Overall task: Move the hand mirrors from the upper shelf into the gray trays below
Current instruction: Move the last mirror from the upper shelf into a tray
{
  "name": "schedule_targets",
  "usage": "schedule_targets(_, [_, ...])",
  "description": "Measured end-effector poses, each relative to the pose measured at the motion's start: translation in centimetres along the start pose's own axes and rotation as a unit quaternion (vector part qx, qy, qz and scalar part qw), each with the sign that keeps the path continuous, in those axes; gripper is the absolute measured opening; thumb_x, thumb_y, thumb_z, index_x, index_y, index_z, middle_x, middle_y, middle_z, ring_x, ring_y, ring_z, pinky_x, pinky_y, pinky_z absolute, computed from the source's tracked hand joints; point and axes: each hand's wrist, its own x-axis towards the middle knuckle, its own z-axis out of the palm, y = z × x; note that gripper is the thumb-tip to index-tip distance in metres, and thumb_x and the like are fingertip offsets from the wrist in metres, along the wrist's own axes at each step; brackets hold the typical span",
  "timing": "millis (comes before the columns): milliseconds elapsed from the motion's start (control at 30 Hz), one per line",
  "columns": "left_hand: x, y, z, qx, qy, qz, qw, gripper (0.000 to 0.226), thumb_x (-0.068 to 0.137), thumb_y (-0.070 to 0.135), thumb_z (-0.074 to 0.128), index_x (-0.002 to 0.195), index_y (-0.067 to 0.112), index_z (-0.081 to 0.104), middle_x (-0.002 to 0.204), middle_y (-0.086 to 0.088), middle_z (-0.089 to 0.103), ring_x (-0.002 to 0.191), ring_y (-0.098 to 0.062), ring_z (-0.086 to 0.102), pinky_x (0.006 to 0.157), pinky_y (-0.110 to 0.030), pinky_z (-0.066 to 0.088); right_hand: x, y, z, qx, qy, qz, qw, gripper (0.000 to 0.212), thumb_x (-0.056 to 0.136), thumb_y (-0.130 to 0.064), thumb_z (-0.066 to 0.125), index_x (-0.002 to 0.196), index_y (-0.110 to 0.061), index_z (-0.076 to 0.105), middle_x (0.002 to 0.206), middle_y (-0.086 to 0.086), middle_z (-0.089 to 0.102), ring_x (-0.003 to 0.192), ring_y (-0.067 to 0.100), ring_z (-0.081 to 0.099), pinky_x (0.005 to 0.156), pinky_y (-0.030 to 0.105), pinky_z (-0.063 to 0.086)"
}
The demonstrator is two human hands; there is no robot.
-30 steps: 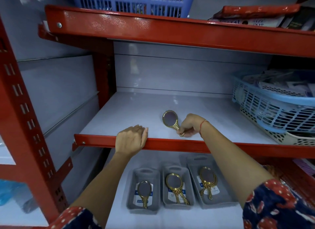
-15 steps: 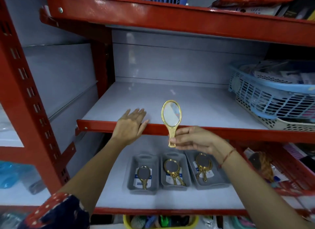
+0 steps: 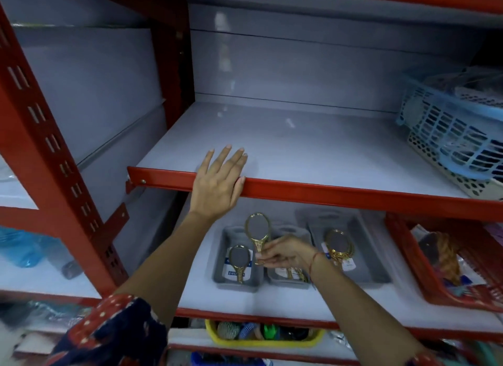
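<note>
My right hand (image 3: 285, 254) pinches the handle of a gold-framed hand mirror (image 3: 257, 229) and holds it upright just above the gap between the left gray tray (image 3: 221, 273) and the middle gray tray (image 3: 272, 280). The left tray holds one gold mirror (image 3: 238, 259). The middle tray's contents are mostly hidden by my hand. The right gray tray (image 3: 373, 259) holds gold mirrors (image 3: 339, 246). My left hand (image 3: 217, 186) lies flat, fingers spread, on the red front edge of the upper shelf (image 3: 313, 153), which shows no mirrors.
A blue plastic basket (image 3: 451, 137) stacked in a beige one sits at the upper shelf's right end. A red basket (image 3: 449, 270) with goods stands right of the trays. A yellow bin (image 3: 261, 335) sits on the shelf below. A red upright post (image 3: 54, 161) stands left.
My right hand has lifted the mirror off the upper shelf and lowered it below the shelf edge to just over the trays. My left hand stayed on the shelf edge, its fingers spreading flat.
</note>
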Motion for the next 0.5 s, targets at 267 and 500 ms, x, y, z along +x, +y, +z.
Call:
schedule_targets(267, [0.4,-0.4,1.4,0.086,0.073,0.033,0.993,0.051,0.100,0.033,0.024,0.140,0.013,0.047,0.146,-0.003,0.047,0.136,-0.024,0.043,0.111,-0.047,0.034,7.1,1.8,3.5,0.040,0.003,0.068,0.997,0.012,0.077,0.015,0.068,0.081,0.006,0.061,0.079,0.015,0.067,0.072,0.021,0.067,0.050,0.022,0.059])
schedule_targets(500, [0.5,-0.5,1.7,0.107,0.082,0.035,0.990,0.054,0.099,0.035,0.018,0.140,0.015,0.047,0.145,-0.002,0.048,0.136,-0.025,0.043,0.111,-0.047,0.034,10.9,2.1,5.9,0.028,0.022,0.108,0.994,0.014,0.079,0.019,0.062,0.087,0.009,0.058,0.075,0.017,0.063,0.065,0.026,0.064,0.064,0.035,0.062])
